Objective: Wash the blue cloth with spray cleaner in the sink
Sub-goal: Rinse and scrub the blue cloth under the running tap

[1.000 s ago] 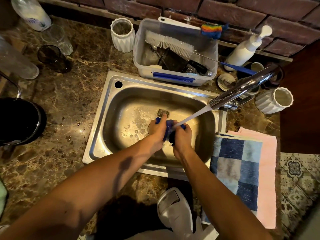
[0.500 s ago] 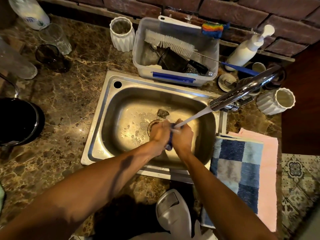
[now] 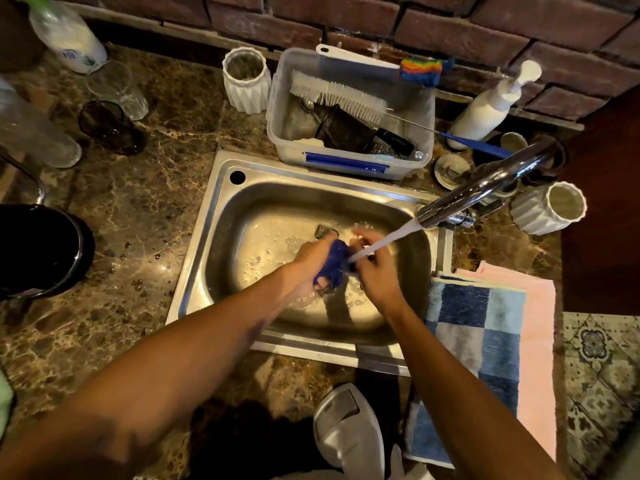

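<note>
Blue cloth (image 3: 334, 263) bunched over the sink (image 3: 221, 216), left hand (image 3: 310, 263) gripping it, right hand (image 3: 375, 271) pinching its right edge — under water from the tap (image 3: 485, 188), checked towel (image 3: 478, 341) on the worktop (image 3: 138, 209) right.

cloth (image 3: 335, 263) dark blue | towel (image 3: 481, 336) blue-grey checks | counter (image 3: 138, 202) brown marble | sink (image 3: 221, 216) steel-grey

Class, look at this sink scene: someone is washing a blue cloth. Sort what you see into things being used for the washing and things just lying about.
In use:
left hand, gripping the blue cloth
right hand, at the cloth
tap, running
sink

Lying about:
bottle brush in the plastic tub
checked towel
pump bottle
white cup
</note>
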